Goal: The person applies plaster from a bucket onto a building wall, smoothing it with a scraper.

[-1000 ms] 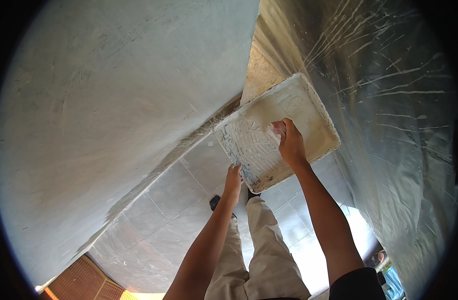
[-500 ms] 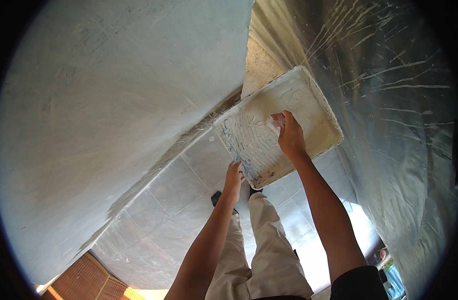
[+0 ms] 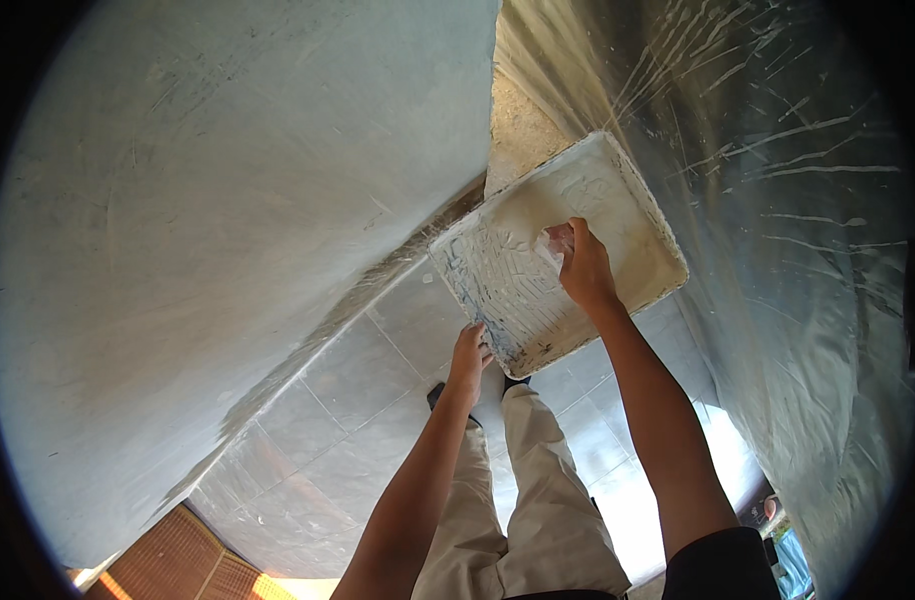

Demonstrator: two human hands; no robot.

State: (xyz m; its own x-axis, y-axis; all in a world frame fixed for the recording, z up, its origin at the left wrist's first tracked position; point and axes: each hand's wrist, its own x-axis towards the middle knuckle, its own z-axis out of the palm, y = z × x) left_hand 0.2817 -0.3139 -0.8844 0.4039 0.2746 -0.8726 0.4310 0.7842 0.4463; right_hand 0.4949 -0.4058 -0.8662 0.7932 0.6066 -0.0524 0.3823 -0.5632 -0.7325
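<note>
Here, from where I watched, the paint tray (image 3: pixel 563 250) sat tilted in front of the person, its ribbed slope smeared with whitish plaster and its deep end toward the far corner. The left hand (image 3: pixel 468 355) gripped the tray's near edge from below, fingers curled around the rim. The right hand (image 3: pixel 583 268) lay inside the tray, fingers pinched on a small pale scraper blade (image 3: pixel 556 240) pressed against the ribs near the middle. To the left the whitish wall (image 3: pixel 228 200) rose close, its lower edge meeting the tiled floor (image 3: pixel 378 400) along a rough seam just beside the tray's left corner. To the right a plastic sheet (image 3: pixel 778 200), streaked with white, hung just past the tray's far rim, so the tray was hemmed between them. Open tiles showed only toward the lower left, beside the person's beige trousers (image 3: pixel 523 500).
</note>
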